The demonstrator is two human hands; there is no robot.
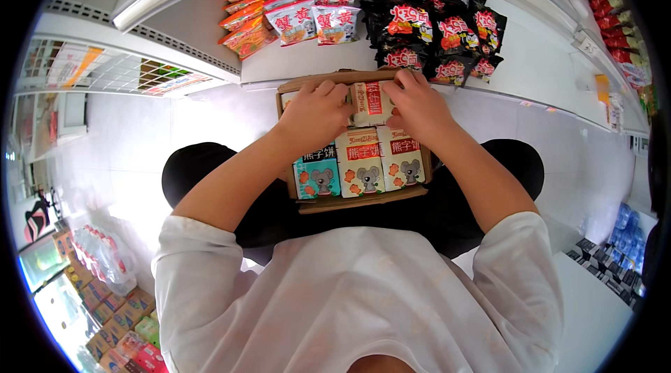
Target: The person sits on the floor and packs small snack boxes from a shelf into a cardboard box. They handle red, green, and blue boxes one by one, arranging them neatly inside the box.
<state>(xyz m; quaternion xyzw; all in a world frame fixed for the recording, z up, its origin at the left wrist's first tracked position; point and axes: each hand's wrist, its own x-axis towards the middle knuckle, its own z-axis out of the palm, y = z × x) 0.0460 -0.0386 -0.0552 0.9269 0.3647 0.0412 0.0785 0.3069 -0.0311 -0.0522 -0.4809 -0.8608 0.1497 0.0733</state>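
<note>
An opened cardboard carton point(361, 203) lies at my lap, filled with small biscuit boxes. Along its near side are a teal box point(318, 178) and two cream boxes point(363, 166), each printed with a grey cartoon mouse. Farther back, another cream box point(369, 103) with a red band lies between my hands. My left hand point(321, 111) reaches into the back left of the carton, its fingers bent at the boxes. My right hand point(418, 106) is at the back right, its fingers on the right part of that cream box. Whether either hand grips a box cannot be told.
Beyond the carton, a white shelf point(524, 53) holds white-and-red snack bags point(335, 22), orange bags point(246, 37) and black noodle-snack bags point(406, 24). A wire rack point(120, 72) stands at left. Bottled drinks point(102, 258) and stacked cartons point(118, 320) are at lower left.
</note>
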